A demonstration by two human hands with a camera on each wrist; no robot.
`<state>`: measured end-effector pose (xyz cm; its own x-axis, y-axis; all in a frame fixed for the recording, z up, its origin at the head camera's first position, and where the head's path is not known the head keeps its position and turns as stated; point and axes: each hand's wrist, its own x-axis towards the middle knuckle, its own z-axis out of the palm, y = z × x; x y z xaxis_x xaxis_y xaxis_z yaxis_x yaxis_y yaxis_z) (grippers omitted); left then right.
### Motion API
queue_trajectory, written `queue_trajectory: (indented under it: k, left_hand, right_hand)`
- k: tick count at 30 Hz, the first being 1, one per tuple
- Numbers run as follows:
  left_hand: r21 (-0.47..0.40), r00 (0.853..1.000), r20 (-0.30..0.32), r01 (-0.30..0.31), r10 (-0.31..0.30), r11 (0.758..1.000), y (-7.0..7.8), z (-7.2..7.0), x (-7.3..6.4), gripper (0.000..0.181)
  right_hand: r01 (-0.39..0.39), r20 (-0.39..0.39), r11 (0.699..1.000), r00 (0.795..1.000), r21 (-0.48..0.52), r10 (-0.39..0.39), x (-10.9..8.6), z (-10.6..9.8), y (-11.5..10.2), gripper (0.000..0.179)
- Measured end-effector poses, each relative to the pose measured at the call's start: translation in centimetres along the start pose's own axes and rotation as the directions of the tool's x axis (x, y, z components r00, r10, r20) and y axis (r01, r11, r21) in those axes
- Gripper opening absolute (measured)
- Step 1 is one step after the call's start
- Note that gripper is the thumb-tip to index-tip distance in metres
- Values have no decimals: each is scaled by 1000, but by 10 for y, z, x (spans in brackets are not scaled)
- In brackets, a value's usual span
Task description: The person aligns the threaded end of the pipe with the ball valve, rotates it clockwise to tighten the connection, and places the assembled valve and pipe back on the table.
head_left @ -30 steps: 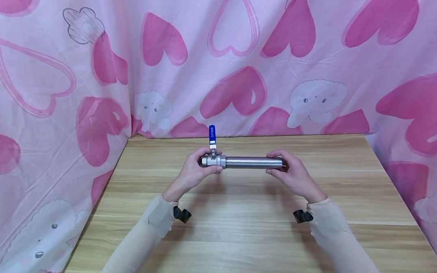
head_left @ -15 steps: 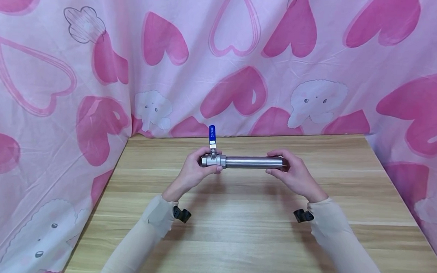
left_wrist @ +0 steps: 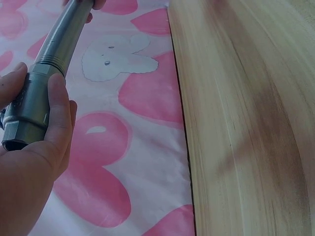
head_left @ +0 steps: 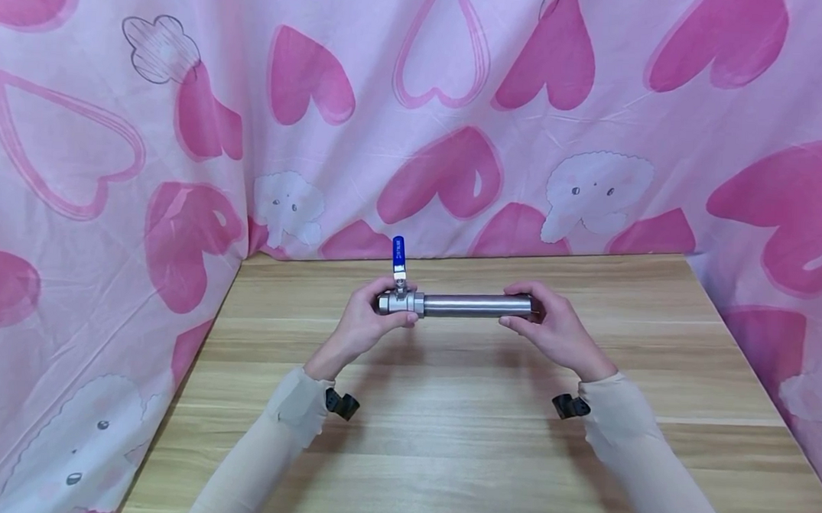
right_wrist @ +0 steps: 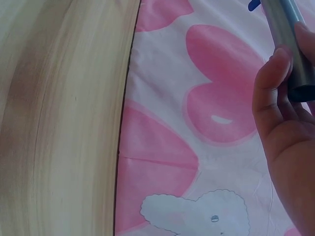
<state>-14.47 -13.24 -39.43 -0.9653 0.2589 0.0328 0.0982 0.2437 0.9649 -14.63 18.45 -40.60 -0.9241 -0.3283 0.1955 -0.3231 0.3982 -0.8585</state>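
left grip (head_left: 369, 313) curled round valve (head_left: 401, 300), right grip (head_left: 551, 325) pinching pipe (head_left: 471, 306), desk (head_left: 458, 442) wide either side, its back edge (head_left: 617, 259) beyond both

From my distant seat I see the left sleeve (head_left: 251, 456) and the right sleeve (head_left: 659, 478), both of plain, pale beige cloth, rather close-fitting. The left cuff (head_left: 299, 408) and the right cuff (head_left: 614, 411) are wrinkled, with a somewhat uneven edge. Beside the first sits a small left camera (head_left: 342, 404), beside the other a right camera (head_left: 570, 406); both are black, with rounded ends. The left hand (head_left: 370, 316) and the right hand (head_left: 556, 324) are bare.
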Motion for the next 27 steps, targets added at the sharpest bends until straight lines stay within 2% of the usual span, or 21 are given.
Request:
queue_trajectory:
  k: [10, 27]
  left_hand:
    - [-15, 1000, 0, 12, -12, 1000, -1, 2, 0, 49]
    - [1, 1000, -9, -6, 6, 1000, 0, 2, 0, 45]
  right_hand:
    - [-1, -2, 1000, 1000, -3, 1, 0, 0, 0, 40]
    - [22, -29, 1000, 999, -13, -22, 1, 2, 0, 32]
